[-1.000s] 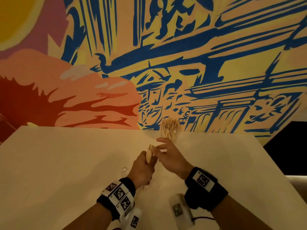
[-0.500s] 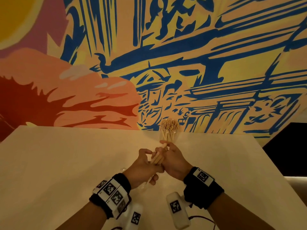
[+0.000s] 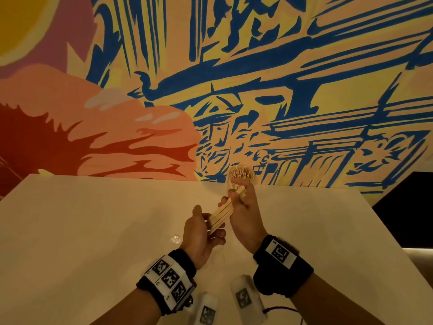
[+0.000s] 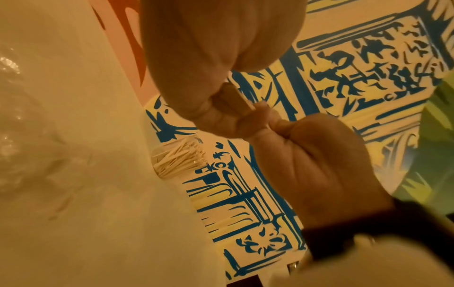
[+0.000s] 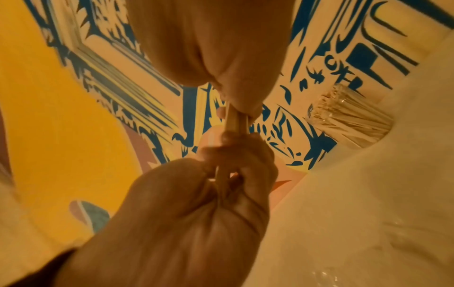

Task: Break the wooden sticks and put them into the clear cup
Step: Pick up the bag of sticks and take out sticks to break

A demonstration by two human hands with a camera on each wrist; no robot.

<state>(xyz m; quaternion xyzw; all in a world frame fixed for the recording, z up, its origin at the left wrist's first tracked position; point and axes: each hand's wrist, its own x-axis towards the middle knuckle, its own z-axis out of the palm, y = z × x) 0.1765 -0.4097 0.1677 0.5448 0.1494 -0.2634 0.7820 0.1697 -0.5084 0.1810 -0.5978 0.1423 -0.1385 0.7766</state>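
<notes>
Sticks (image 3: pixel 221 213) sit bundled between our two hands, above the table (image 3: pixel 93 231), tilted up and away toward the right. Nearest us, our left hand (image 3: pixel 201 233) grips the lower end, fingers curled round the bundle, thumb raised. Just beyond, our right hand (image 3: pixel 243 214) grips the upper end, fingers wrapped tight; the stick tips poke out past them. From the right wrist, the sticks (image 5: pixel 233 124) span the gap between the two fists. A crumpled bit of clear wrap (image 3: pixel 175 239) lies on the table left of our left hand. Farther on, behind our right hand, the cup (image 3: pixel 241 175) stands at the table's far edge, packed with thin pale sticks. A mural (image 3: pixel 281 90) fills the wall behind.
</notes>
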